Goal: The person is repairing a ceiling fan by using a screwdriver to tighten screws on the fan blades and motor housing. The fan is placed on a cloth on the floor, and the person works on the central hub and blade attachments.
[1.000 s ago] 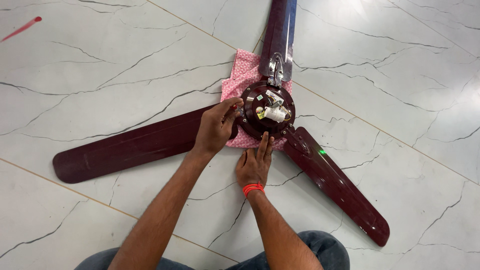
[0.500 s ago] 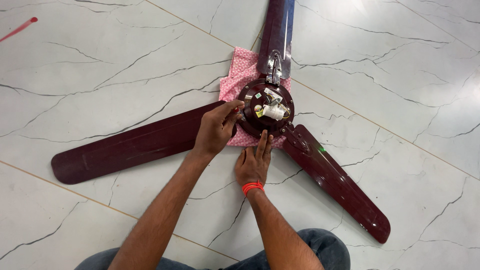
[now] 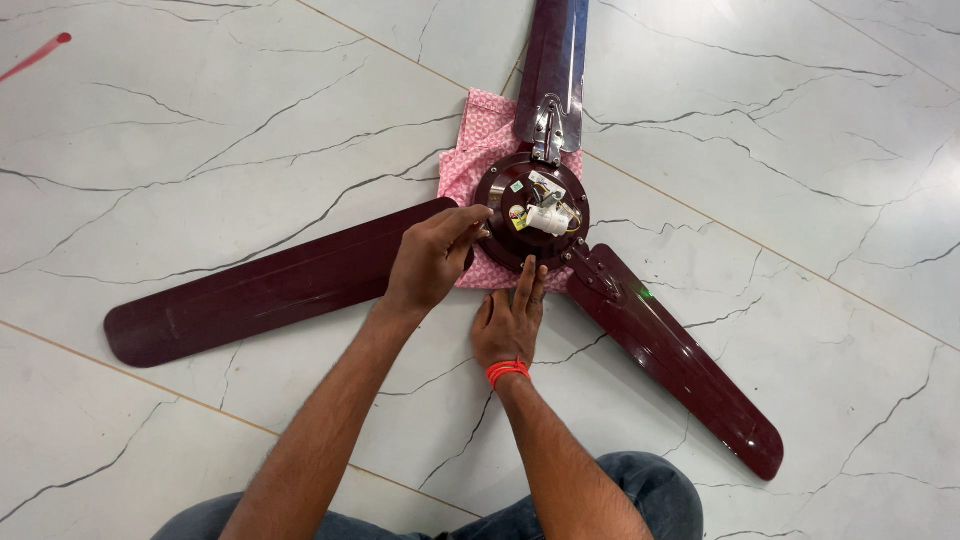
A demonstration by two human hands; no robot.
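Observation:
A maroon three-blade ceiling fan lies on the floor, its round motor hub (image 3: 520, 190) facing up with a white cylinder and wires on top. A pink patterned cloth (image 3: 478, 135) lies under the hub. My left hand (image 3: 430, 262) rests over the inner end of the left blade (image 3: 260, 290), with thumb and fingers pinched together at the hub's left rim. What they pinch is hidden. My right hand (image 3: 508, 322), a red band at its wrist, lies flat below the hub with its fingertips touching the hub's lower edge.
A second blade (image 3: 680, 360) runs to the lower right and a third (image 3: 555, 55) runs to the top edge, joined by a shiny metal bracket. The floor is white marble tile with dark veins. My jeans-clad knees (image 3: 640, 495) are at the bottom. A red mark (image 3: 35, 55) is at top left.
Both hands stay at the hub. My left fingers have crept slightly closer to the hub's rim. The fan has not moved.

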